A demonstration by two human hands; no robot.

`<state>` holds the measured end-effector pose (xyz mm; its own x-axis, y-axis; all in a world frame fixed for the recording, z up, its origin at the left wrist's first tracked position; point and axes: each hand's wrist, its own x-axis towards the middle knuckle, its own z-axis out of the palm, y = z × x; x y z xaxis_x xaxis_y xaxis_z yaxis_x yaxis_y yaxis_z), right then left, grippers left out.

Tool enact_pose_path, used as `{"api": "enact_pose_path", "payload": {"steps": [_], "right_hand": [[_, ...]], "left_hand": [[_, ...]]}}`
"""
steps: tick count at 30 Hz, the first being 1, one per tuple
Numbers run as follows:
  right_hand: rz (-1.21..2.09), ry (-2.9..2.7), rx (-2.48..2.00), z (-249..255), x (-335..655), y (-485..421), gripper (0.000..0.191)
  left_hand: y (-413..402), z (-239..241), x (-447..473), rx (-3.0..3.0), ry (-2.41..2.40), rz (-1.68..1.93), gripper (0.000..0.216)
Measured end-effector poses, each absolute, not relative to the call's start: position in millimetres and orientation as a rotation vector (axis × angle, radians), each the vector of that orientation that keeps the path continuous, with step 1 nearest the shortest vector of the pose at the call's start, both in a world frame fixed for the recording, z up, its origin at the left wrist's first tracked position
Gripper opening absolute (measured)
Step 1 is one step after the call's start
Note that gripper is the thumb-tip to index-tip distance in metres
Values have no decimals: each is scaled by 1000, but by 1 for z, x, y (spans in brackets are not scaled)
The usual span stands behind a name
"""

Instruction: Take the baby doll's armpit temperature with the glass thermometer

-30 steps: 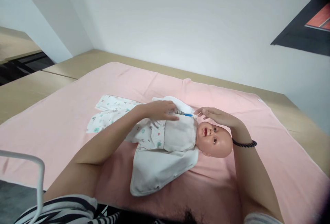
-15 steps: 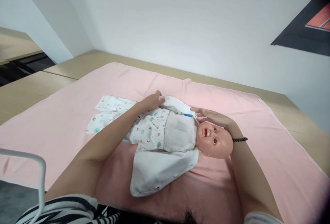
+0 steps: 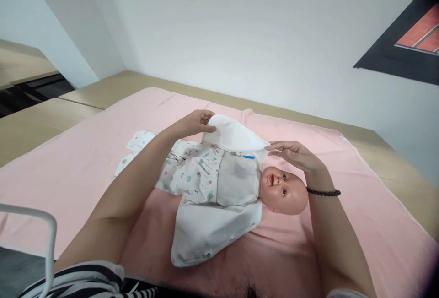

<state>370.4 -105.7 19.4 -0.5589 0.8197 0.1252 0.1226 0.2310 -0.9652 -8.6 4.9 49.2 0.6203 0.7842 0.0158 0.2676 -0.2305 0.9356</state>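
Note:
A baby doll point(image 3: 284, 191) lies face up, its head to the right, in patterned white trousers point(image 3: 192, 174). Under its pale cloth torso point(image 3: 238, 179) a white baby top point(image 3: 216, 229) is spread open, the near panel flat on the blanket. My left hand point(image 3: 197, 123) pinches the lower corner of the top's far panel, which is raised off the blanket. At the neck end of that panel, the fingertips of my right hand point(image 3: 295, 154) grip its edge, just above the doll's head. A small blue strip point(image 3: 248, 157) shows beside the torso.
A pink blanket point(image 3: 85, 151) covers much of the wooden table point(image 3: 68, 119). Behind the table rises a white wall point(image 3: 219, 37), with a dark frame point(image 3: 384, 60) at upper right. A white curved bar point(image 3: 51, 238) stands at lower left.
Both hands have lifted the far panel of the top, which now stands up and spreads out more. My left hand has moved slightly up and away from the doll's body.

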Motion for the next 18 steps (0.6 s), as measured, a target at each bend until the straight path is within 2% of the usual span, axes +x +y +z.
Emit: {"api": "enact_pose_path", "payload": {"steps": [4,8,14,18], "right_hand": [[1332,-2123,-900,44,362,-118,31],[1347,-2313,-994,66,342,-131,30],[1200,-2533,-1111,86,317,-156,28],[1012,-2668,-1086,94,304,-173,23]], "left_hand": [[-16,80,-25,2088,754,165,20],[-34,93,-32,2217,645,-74,12],[-74,96,-29,2388,801,-337,13],[-116,96,-22,2601,668,-368,18]]}}
